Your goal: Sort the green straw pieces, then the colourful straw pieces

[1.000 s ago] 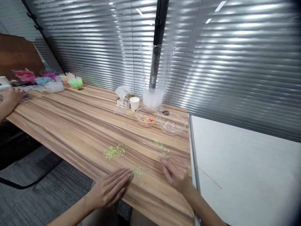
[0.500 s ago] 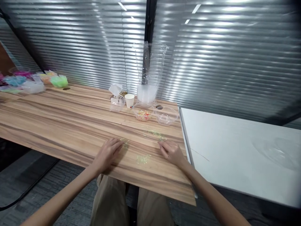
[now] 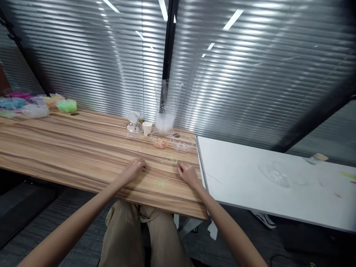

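Observation:
My left hand [image 3: 136, 168] rests low over the wooden table [image 3: 91, 148], its fingers curled together; what they hold, if anything, is hidden. Across from it, my right hand [image 3: 188, 174] has thumb and fingers drawn together at the edge of a small scatter of thin green pieces [image 3: 171, 160]. Whether a piece is between those fingers is too small to tell. A second little group of yellow-green pieces [image 3: 161, 184] lies between the hands, nearer my lap. Beyond the hands stand a clear bowl with red and yellow bits [image 3: 161, 142] and another clear bowl [image 3: 183, 145].
Behind the bowls are a white paper cup [image 3: 147, 128], a clear tissue pack [image 3: 134, 128] and a tall plastic bag of clear containers [image 3: 164, 121]. Coloured bags [image 3: 66, 105] sit far left. A white table [image 3: 236, 174] adjoins on the right, with clear lids [image 3: 274, 174] on it.
The view has swung right, showing more of the white table. Green pieces seen by my left fingertips before no longer show there. My right hand stays beside the far green pieces.

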The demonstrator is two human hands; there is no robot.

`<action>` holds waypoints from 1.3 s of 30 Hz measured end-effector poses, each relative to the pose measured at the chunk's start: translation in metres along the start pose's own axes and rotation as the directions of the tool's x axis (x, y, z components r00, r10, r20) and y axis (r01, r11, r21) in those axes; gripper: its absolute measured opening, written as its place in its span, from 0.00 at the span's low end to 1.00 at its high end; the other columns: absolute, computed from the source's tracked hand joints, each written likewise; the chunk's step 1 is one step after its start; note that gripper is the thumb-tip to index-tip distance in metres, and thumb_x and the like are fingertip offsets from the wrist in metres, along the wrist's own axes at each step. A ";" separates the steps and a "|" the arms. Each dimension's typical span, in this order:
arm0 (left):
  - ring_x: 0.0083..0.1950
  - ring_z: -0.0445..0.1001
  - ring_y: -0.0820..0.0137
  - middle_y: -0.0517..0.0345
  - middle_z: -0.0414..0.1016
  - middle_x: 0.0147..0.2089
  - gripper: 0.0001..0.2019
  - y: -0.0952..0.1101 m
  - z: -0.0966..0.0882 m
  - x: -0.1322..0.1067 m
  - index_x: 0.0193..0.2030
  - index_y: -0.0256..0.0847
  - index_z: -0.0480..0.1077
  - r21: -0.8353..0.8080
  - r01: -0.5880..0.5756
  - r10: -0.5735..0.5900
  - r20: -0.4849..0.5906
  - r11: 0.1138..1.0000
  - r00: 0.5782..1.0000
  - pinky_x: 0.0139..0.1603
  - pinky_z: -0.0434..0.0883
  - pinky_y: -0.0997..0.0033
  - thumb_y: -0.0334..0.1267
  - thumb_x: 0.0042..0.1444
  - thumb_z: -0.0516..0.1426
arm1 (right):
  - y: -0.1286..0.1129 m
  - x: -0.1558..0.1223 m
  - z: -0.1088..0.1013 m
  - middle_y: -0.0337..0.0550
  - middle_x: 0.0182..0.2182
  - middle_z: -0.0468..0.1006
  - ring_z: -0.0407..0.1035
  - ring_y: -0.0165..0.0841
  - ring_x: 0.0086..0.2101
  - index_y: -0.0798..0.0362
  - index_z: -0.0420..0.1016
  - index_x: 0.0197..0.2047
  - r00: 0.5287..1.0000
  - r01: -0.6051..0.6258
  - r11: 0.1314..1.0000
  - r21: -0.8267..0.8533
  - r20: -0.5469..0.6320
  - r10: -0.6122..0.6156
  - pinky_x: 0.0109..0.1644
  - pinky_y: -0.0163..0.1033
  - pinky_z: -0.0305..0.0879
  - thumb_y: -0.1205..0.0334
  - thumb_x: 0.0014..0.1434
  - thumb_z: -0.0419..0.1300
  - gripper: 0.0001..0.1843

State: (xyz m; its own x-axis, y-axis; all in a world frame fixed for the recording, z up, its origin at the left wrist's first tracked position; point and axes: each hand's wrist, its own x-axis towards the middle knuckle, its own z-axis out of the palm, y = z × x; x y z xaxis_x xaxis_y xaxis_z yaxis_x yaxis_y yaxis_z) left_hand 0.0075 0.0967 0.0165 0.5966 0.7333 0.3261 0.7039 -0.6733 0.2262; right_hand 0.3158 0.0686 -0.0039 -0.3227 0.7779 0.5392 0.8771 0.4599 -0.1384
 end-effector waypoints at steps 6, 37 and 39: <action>0.42 0.72 0.67 0.57 0.72 0.38 0.08 0.002 -0.007 0.011 0.36 0.35 0.70 0.013 0.010 -0.009 -0.070 1.000 0.998 0.46 0.70 0.61 0.38 0.63 0.57 | -0.001 0.005 -0.001 0.46 0.31 0.80 0.72 0.35 0.32 0.54 0.74 0.33 0.991 -0.127 0.991 -0.034 0.048 0.128 0.35 0.34 0.59 0.72 0.59 0.53 0.09; 0.48 0.70 0.61 0.48 0.73 0.47 0.13 0.044 0.005 -0.045 0.47 0.40 0.74 -0.122 -0.058 0.035 -0.184 0.991 0.982 0.49 0.67 0.61 0.30 0.65 0.49 | 0.007 0.009 0.002 0.45 0.33 0.80 0.73 0.33 0.34 0.55 0.76 0.38 0.995 0.081 0.996 0.023 0.057 -0.082 0.38 0.34 0.64 0.71 0.60 0.57 0.07; 0.47 0.70 0.61 0.49 0.73 0.45 0.11 0.031 -0.005 -0.051 0.47 0.40 0.74 -0.071 0.002 -0.017 -0.221 0.998 0.975 0.48 0.67 0.62 0.36 0.65 0.52 | 0.011 0.011 0.007 0.46 0.31 0.80 0.73 0.34 0.32 0.56 0.77 0.39 0.991 0.132 0.990 0.041 0.014 -0.133 0.37 0.35 0.65 0.71 0.60 0.56 0.08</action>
State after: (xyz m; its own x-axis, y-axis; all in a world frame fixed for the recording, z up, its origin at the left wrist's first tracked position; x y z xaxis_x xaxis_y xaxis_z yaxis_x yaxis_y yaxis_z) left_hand -0.0024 0.0381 0.0112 0.4841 0.7057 0.5173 0.6760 -0.6770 0.2910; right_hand 0.3193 0.0853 -0.0050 -0.4411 0.7157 0.5415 0.8117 0.5756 -0.0996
